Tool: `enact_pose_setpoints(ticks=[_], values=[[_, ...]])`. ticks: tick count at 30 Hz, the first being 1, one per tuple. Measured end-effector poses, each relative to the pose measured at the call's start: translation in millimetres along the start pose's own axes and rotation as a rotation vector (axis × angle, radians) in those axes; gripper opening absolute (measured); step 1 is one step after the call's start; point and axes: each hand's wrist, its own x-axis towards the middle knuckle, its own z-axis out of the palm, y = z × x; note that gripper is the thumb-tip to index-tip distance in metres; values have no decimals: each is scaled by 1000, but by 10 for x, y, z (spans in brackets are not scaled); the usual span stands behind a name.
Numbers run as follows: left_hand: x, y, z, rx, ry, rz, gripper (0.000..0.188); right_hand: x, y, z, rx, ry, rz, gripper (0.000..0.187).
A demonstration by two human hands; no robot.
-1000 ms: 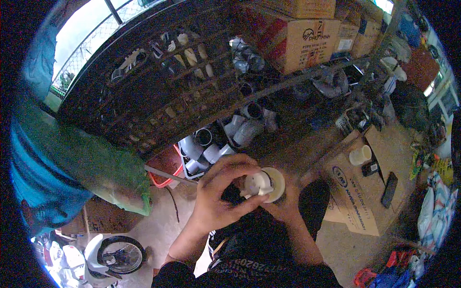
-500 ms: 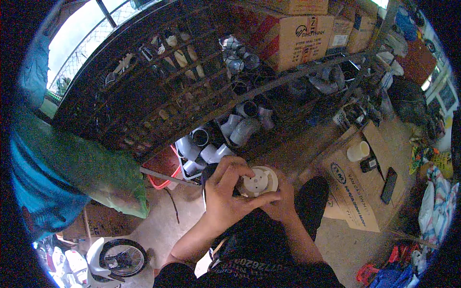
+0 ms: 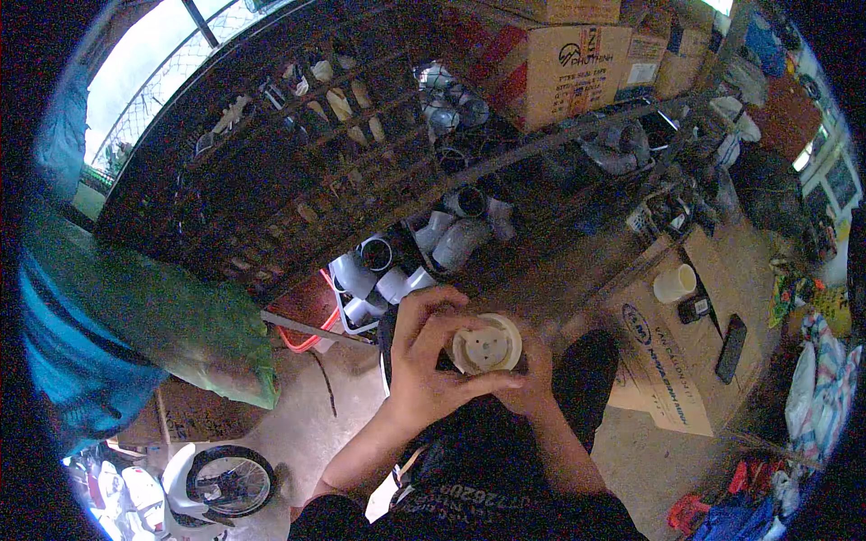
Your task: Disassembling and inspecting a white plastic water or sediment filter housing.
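Between my two hands, in front of my torso, is a white round plastic fitting (image 3: 490, 346), its cup-like rim facing up. Inside the rim lies a pale disc with a few small holes. My left hand (image 3: 426, 353) curls round the left side of the fitting, with the thumb along its near edge and the fingers over its far left edge. My right hand (image 3: 534, 379) holds the right side from below; most of its fingers are hidden behind the fitting.
Grey pipe elbows (image 3: 460, 242) fill trays beyond my hands, under a dark rack (image 3: 307, 189). To the right, a flattened cardboard box (image 3: 658, 370) carries a white cup (image 3: 673, 283) and a black phone-like object (image 3: 731, 350). A green sack (image 3: 216, 352) and motorbike wheel (image 3: 230, 484) are at left.
The holed disc has shifted inside the fitting and now sits deeper within the rim. My left fingers have moved off the disc toward the rim; both hands stay nearly in place.
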Motion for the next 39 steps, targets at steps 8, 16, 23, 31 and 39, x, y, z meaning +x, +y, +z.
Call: enact_pose_setpoints(ticks=[8,16,23,31,39], values=[[-120,-56,-112,-58,-83,84,54,1,-22,-33,74,38,46,69],[-281,-107,51,-319,-18,-136,68,1,6,-20,15,29,-54,71],[-416,-310,122,-516,-127,-405,69,216,-221,-479,-203,-1,-22,77],[-602,-402,98,-617,-44,-541,65,212,10,-2126,-1065,527,205,52],[-640,-429,190,-554,-76,-512,64,452,702,-2470,-1123,492,488,67]])
